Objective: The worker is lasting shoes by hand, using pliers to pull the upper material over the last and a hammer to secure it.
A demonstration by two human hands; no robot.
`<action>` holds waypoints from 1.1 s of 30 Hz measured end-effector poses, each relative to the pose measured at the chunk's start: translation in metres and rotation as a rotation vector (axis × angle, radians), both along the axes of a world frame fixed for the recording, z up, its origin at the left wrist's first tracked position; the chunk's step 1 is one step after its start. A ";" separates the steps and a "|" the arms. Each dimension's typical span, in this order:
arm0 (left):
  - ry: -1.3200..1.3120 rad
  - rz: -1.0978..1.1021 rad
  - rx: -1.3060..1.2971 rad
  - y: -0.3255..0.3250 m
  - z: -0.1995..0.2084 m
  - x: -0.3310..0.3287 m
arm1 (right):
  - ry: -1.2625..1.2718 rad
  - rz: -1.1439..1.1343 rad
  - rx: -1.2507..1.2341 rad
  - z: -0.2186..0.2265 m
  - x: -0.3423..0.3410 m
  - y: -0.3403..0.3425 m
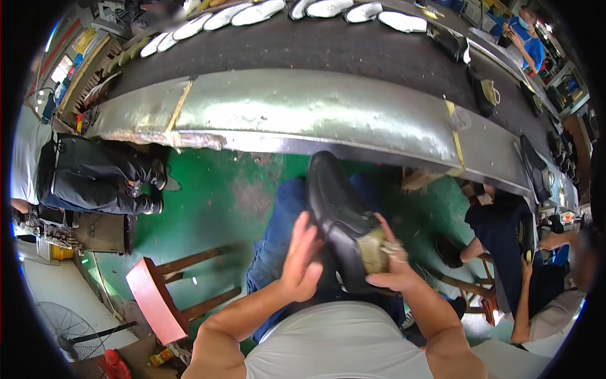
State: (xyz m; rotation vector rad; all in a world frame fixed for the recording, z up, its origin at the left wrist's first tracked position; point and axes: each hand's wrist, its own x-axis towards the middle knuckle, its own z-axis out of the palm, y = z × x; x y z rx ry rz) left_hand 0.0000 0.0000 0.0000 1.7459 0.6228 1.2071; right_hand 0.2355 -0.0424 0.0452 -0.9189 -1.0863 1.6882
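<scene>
A black leather shoe [331,196] lies over my lap with its toe pointing away, toward the metal table edge. An olive-yellow block, which looks like a shoe last [371,251], fills its opening. My right hand [392,268] grips the shoe at the heel end, thumb and fingers around the last; a small pale thing by the fingers is too blurred to name. To the left of the shoe, my left hand [300,262] is open with its fingers stretched out, close to the shoe's side. Whether its fingertips touch the leather I cannot tell.
A long dark conveyor belt [303,54] with a metal edge [315,107] runs ahead, carrying several white-soled shoes [259,12] and black shoes [485,91]. A wooden stool [158,300] stands at left. People stand or sit at left [101,174], right [555,303] and far right [527,41].
</scene>
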 end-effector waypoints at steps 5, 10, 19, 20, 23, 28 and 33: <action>0.121 0.133 -0.153 0.093 0.023 -0.005 | 0.138 -0.586 -0.352 0.042 0.063 0.095; 0.075 0.006 -0.322 0.163 0.032 0.011 | 0.405 -0.548 -0.285 0.059 0.166 0.325; 0.259 0.213 -0.111 0.380 0.056 0.027 | -1.551 -0.395 0.332 -0.034 0.149 0.409; 0.221 0.219 0.045 0.432 0.040 0.035 | -1.554 -0.410 0.333 -0.029 0.152 0.407; 0.569 0.463 0.209 0.569 0.023 0.069 | -1.482 -0.527 0.406 -0.036 0.159 0.405; 0.938 0.729 0.186 0.748 -0.004 0.111 | -1.447 -0.544 0.483 -0.028 0.156 0.409; 1.139 0.701 0.080 0.840 -0.006 0.185 | -1.461 -0.514 0.409 -0.025 0.154 0.411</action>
